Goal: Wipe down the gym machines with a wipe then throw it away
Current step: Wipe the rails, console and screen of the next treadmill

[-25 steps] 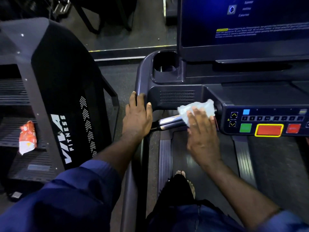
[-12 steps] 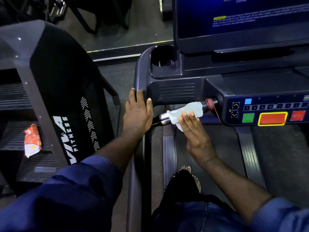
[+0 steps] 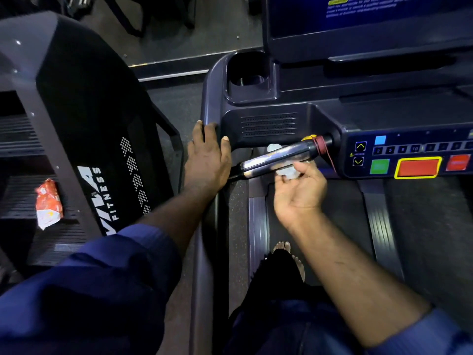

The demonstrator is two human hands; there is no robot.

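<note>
Since half a second ago, the right hand [image 3: 299,193] has turned from palm-down over the handlebar [image 3: 276,160] to palm-up beneath it, and the wipe [image 3: 287,172] has gone with it. That hand now cups the crumpled wipe in curled fingertips against the bar's underside, with a scrap of white showing just beyond the bar. The left hand [image 3: 207,162] lies flat with straight fingers on the corner of the treadmill [image 3: 256,129], holding nothing and likely bracing.

By my reading, the task is at an early to middle stage, with this one bar being wiped all round. The button panel [image 3: 409,155] just right of the right hand, the cup holder [image 3: 249,75] beyond the left hand, and the neighbouring machine [image 3: 84,111] well left of it would still need wiping. An orange wrapper [image 3: 48,203] lies on that machine. No bin shows, so throwing the wipe away remains to be done.
</note>
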